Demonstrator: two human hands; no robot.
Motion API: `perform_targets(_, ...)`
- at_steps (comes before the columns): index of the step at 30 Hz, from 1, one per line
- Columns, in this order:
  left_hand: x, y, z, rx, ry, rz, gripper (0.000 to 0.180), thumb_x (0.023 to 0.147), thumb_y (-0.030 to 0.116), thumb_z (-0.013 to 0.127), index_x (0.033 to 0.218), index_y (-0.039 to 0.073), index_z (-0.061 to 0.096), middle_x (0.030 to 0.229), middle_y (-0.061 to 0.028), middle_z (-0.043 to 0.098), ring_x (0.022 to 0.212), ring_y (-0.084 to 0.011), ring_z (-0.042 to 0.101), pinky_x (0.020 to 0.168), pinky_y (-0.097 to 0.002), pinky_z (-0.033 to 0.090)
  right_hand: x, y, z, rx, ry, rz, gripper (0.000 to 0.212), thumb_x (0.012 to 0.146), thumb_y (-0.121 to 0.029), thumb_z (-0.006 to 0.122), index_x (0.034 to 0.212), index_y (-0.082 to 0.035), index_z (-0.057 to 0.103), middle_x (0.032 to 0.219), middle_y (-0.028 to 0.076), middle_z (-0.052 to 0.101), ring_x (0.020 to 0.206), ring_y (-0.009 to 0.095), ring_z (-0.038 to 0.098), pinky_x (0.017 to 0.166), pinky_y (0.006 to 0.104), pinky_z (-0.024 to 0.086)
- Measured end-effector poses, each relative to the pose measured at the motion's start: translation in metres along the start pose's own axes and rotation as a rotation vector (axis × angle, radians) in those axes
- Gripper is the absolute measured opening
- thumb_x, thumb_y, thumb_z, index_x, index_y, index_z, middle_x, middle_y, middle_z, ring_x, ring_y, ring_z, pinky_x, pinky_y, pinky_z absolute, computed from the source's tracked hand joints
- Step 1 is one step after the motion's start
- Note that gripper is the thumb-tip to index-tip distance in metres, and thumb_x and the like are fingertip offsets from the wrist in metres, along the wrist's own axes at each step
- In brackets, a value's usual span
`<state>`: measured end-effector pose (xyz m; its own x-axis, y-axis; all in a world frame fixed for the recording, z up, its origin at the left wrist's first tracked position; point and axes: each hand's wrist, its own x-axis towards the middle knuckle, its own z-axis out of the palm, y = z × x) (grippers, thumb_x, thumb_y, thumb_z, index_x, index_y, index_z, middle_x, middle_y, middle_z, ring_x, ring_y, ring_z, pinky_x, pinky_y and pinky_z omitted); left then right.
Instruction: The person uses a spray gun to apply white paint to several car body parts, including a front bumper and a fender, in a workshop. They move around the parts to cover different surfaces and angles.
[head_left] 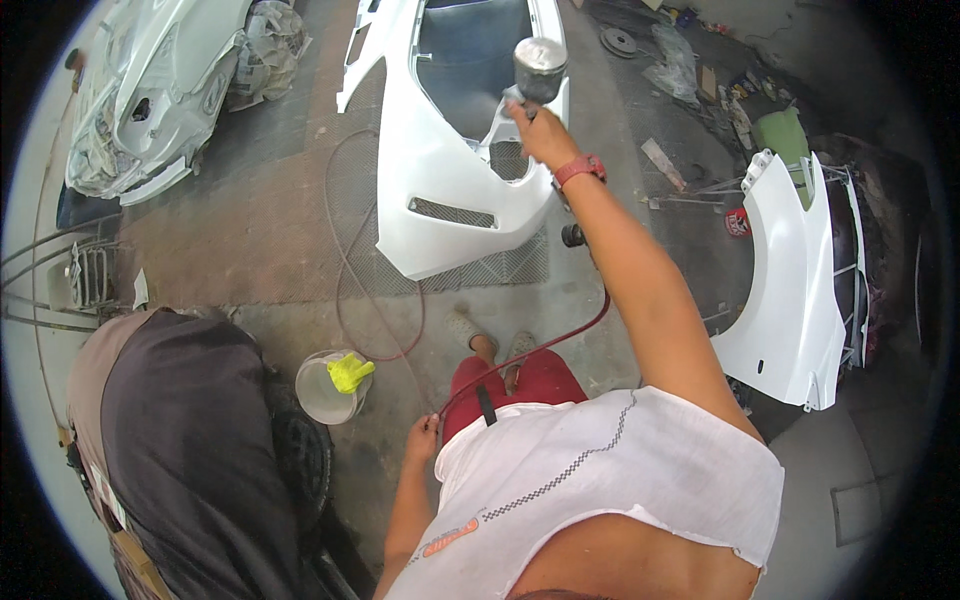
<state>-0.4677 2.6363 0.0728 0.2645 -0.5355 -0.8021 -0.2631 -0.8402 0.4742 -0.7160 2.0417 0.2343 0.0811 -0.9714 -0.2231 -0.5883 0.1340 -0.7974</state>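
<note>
My right hand stretches out ahead, its fingers wrapped round the handle of a paint spray gun with a round metallic cup on top. Just past the gun is a large white car bumper, with a big opening and a slot in its near end. The gun hangs over the bumper's right side; whether it touches cannot be told. A dark red air hose runs from below my right wrist across my legs to my left hand. That hand, low at my left side, is closed around the hose.
A white fender stands on a rack at the right, near a red can. At the left are a bucket with a yellow cloth and a dark cover. Loose hose loops lie on the floor. White bodywork stands far left.
</note>
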Motion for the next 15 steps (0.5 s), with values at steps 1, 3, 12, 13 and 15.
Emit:
perform_targets(1,0.005,0.003,-0.008,0.013,-0.011,-0.007,0.048,0.11,0.045,0.057,0.103,-0.001,0.069,0.079,-0.0061,0.062,0.076,-0.0185,0.057,0.073,-0.0378,0.048,0.011,-0.005,-0.003,-0.1,0.149,-0.107,0.068,0.105,-0.06,0.053,0.132,0.0,0.07,0.114,0.032,0.074,0.111,0.05,0.07,0.099,0.054,0.055)
perform_targets(3,0.013,0.013,-0.02,0.036,-0.023,0.028,0.048,0.11,0.045,0.056,0.106,-0.001,0.069,0.081,-0.0097,0.064,0.077,-0.0218,0.059,0.074,-0.0397,0.049,0.029,-0.009,-0.018,-0.249,0.285,-0.207,0.068,0.106,-0.06,0.051,0.133,0.0,0.07,0.117,0.033,0.073,0.114,0.051,0.068,0.1,0.055,0.053)
perform_targets(12,0.034,0.12,-0.021,0.111,-0.155,0.3,0.044,0.11,0.044,0.056,0.121,0.003,0.068,0.099,-0.0228,0.073,0.092,-0.0404,0.069,0.083,-0.0454,0.052,-0.009,-0.004,-0.098,-0.491,0.198,-0.242,0.069,0.105,-0.059,0.056,0.138,0.002,0.068,0.122,0.034,0.072,0.119,0.052,0.066,0.102,0.0535,0.053)
perform_targets(13,0.034,0.131,-0.018,0.108,-0.178,0.334,0.044,0.11,0.044,0.056,0.123,0.004,0.069,0.1,-0.0225,0.074,0.095,-0.0408,0.07,0.085,-0.0459,0.053,-0.025,0.004,-0.099,-0.512,0.16,-0.24,0.07,0.105,-0.059,0.056,0.138,0.002,0.067,0.122,0.034,0.071,0.119,0.052,0.066,0.102,0.0535,0.052)
perform_targets(15,0.029,0.146,-0.012,0.119,-0.211,0.36,0.042,0.109,0.044,0.058,0.124,0.006,0.069,0.103,-0.0219,0.075,0.098,-0.041,0.071,0.087,-0.0467,0.053,-0.062,0.026,-0.095,-0.517,0.055,-0.131,0.068,0.106,-0.057,0.057,0.138,0.002,0.068,0.113,0.032,0.074,0.109,0.047,0.072,0.096,0.0504,0.055)
